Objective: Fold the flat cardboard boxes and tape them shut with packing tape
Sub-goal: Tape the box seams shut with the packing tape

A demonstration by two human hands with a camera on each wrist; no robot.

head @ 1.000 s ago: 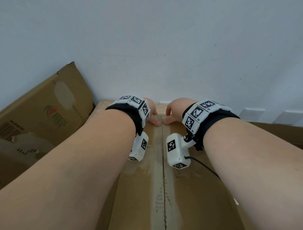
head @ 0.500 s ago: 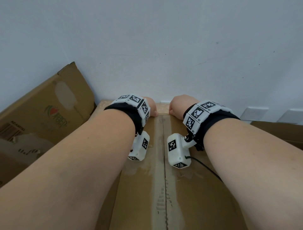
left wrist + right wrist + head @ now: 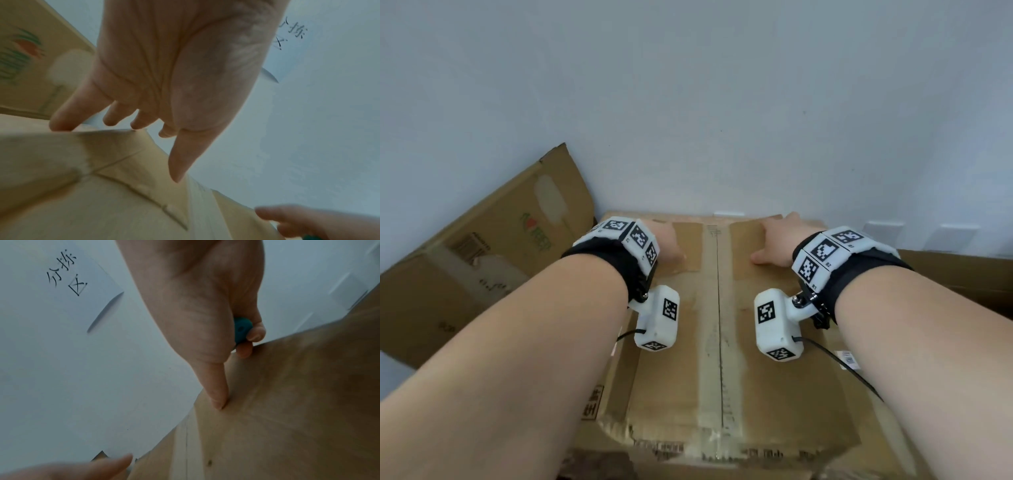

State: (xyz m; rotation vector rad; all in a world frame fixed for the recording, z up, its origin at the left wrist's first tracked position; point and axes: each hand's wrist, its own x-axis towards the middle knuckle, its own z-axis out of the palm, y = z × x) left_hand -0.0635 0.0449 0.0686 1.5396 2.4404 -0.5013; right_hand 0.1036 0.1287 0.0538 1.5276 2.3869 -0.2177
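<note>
Pale wall (image 3: 722, 102) ahead of you.
On that wall, you see a handwritten paper sign (image 3: 68, 277); low to its right, white wall plates (image 3: 883, 231).

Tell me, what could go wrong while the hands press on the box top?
The right hand curls two fingers round a small teal thing while its thumb presses, so it might slip out. The left hand presses at the box far edge; pushing hard could dent the flaps beside the centre seam.
</note>
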